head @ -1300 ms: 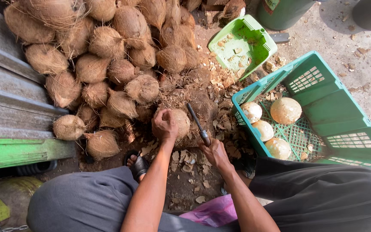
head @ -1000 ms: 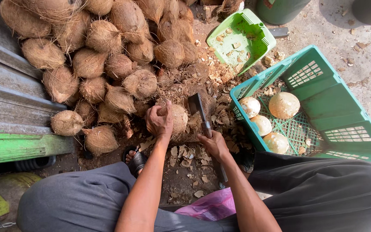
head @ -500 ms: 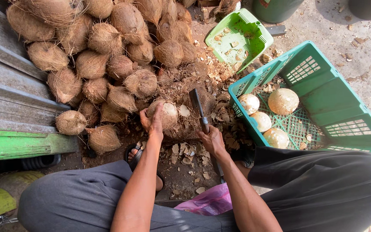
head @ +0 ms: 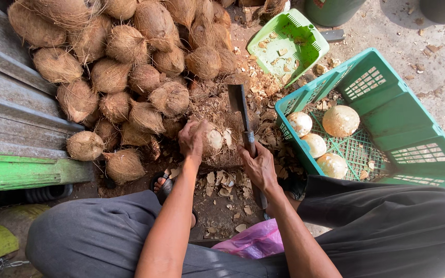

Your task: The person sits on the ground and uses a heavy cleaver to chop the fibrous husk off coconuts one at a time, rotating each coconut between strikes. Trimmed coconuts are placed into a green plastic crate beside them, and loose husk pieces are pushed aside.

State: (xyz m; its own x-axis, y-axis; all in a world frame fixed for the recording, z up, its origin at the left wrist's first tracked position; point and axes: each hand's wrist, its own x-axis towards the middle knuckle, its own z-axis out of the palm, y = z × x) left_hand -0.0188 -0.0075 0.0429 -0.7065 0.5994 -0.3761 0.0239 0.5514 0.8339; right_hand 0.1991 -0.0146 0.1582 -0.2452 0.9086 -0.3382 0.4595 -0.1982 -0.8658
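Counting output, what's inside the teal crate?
The crate holds four pale peeled coconuts and some husk scraps. The knee covers its near corner.

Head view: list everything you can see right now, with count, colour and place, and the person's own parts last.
Husked coconuts: a pile of over a dozen, brown and fibrous, upper left.
Coconut being trimmed: one, partly pale, centre, on the ground.
Cleaver: one, dark blade, just right of that coconut.
Peeled coconuts: four, pale, inside the crate.
Crate: one, teal plastic, right.
Small basket: one, light green, tilted, top centre.
Shell chips: many, tan, on the ground in the centre.
Plastic bag: one, pink, bottom centre.
Metal sheet: grey, left.
Left hand: on the trimmed coconut.
Right hand: gripping the cleaver handle.
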